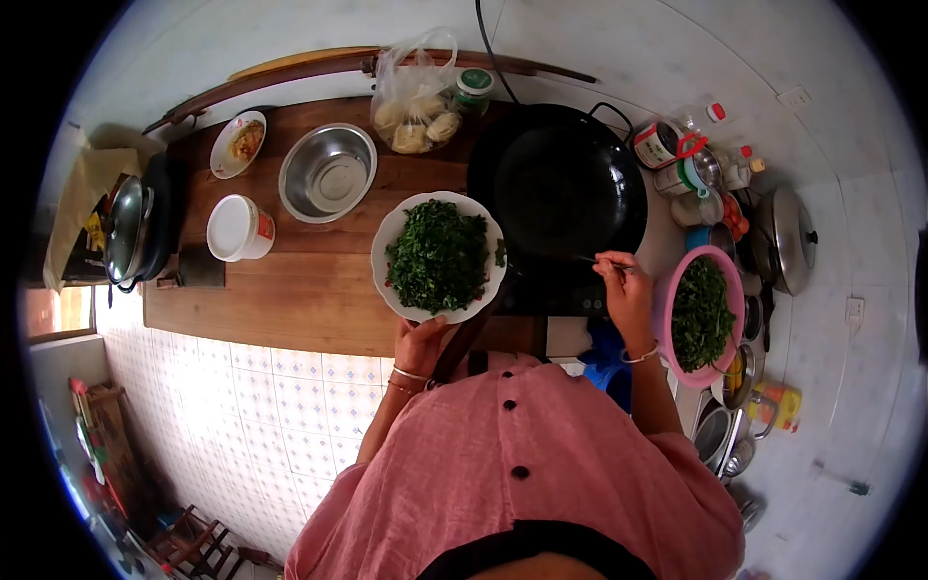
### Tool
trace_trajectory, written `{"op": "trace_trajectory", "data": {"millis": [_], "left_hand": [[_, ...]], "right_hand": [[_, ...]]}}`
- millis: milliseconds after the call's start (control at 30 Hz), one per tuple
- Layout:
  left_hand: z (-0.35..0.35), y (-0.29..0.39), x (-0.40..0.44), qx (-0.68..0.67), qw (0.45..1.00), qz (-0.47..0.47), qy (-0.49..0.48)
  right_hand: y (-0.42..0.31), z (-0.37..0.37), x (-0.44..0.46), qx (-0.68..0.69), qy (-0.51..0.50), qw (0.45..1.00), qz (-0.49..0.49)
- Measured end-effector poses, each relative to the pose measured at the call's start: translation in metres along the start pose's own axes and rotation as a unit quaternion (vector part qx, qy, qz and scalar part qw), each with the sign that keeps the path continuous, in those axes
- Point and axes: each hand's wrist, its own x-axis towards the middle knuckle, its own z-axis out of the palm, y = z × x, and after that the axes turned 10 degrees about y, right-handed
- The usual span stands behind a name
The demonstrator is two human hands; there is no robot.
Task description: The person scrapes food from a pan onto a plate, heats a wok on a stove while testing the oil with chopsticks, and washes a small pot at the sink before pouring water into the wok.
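Observation:
A white plate (pixel 379 253) heaped with chopped dark greens (pixel 437 253) is at the centre, just left of a black wok (pixel 561 184). My left hand (pixel 421 340) grips the plate's near rim. Over the wok's near right edge, my right hand (pixel 623 282) is closed round a thin dark utensil, whose far end reaches over the wok and is hard to make out. The wok's inside looks dark, with no food visible in it.
On the wooden counter (pixel 309 300) are a steel bowl (pixel 329 172), a white tub (pixel 237 229), a small dish (pixel 237 145), a bag (pixel 411 106) and a green-lidded jar (pixel 474 89). To the right stand a pink basin (pixel 667 329) of greens, seasoning containers and a lid (pixel 788 240).

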Motion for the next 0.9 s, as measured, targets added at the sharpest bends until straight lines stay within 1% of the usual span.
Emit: {"op": "trace_trajectory", "data": {"millis": [33,67,100,200,267,300,367,400,467,500,567,633,700,767,833,900], "left_hand": [[-0.001,-0.001,0.0,-0.003,1.0,-0.001,-0.003],[-0.001,-0.001,0.001,-0.006,1.0,-0.002,-0.007],[-0.001,-0.002,0.001,-0.006,1.0,-0.003,-0.008],[-0.001,-0.003,0.001,-0.001,1.0,-0.004,-0.002],[0.0,-0.002,0.001,-0.013,1.0,-0.006,-0.008],[0.0,-0.002,0.001,-0.012,1.0,-0.005,-0.008],[-0.001,-0.001,0.001,-0.007,1.0,-0.007,-0.009],[0.001,0.0,-0.001,-0.008,1.0,-0.007,-0.007],[0.007,0.002,-0.003,0.01,1.0,0.013,-0.006],[0.006,0.002,-0.003,0.009,1.0,0.013,-0.006],[0.005,0.002,-0.002,0.009,1.0,0.009,-0.003],[0.005,0.002,-0.001,0.005,1.0,0.006,-0.007],[0.004,0.002,-0.001,0.001,1.0,0.003,-0.01],[0.002,0.001,0.001,-0.003,1.0,-0.009,-0.012],[0.003,0.001,0.0,0.0,1.0,-0.001,-0.008],[0.005,0.002,-0.001,0.003,1.0,0.005,-0.005]], "right_hand": [[-0.001,-0.006,0.002,-0.023,-0.011,1.0,-0.008],[0.002,-0.008,0.002,-0.022,-0.025,0.999,0.015],[0.006,-0.005,-0.001,-0.023,-0.024,0.999,0.015],[0.017,0.012,-0.009,-0.047,-0.04,0.998,-0.004],[0.019,0.031,-0.011,-0.013,0.021,0.998,-0.063],[0.019,0.03,-0.01,-0.013,0.022,0.998,-0.064],[0.019,0.025,-0.006,-0.028,0.019,0.999,-0.032],[0.022,0.017,-0.001,0.014,0.026,1.0,-0.01],[0.025,-0.002,0.01,0.003,0.039,0.999,0.001],[0.027,-0.009,0.014,-0.007,0.055,0.998,0.012],[0.037,-0.018,0.016,-0.008,0.052,0.999,0.012],[0.033,-0.017,0.014,-0.008,0.051,0.999,0.011],[0.023,-0.008,0.003,-0.058,0.01,0.998,0.004],[0.03,0.009,-0.006,-0.064,-0.008,0.998,0.007],[0.033,0.028,-0.013,0.043,0.027,0.999,-0.019],[0.034,0.027,-0.01,0.047,0.029,0.998,-0.024]]}}
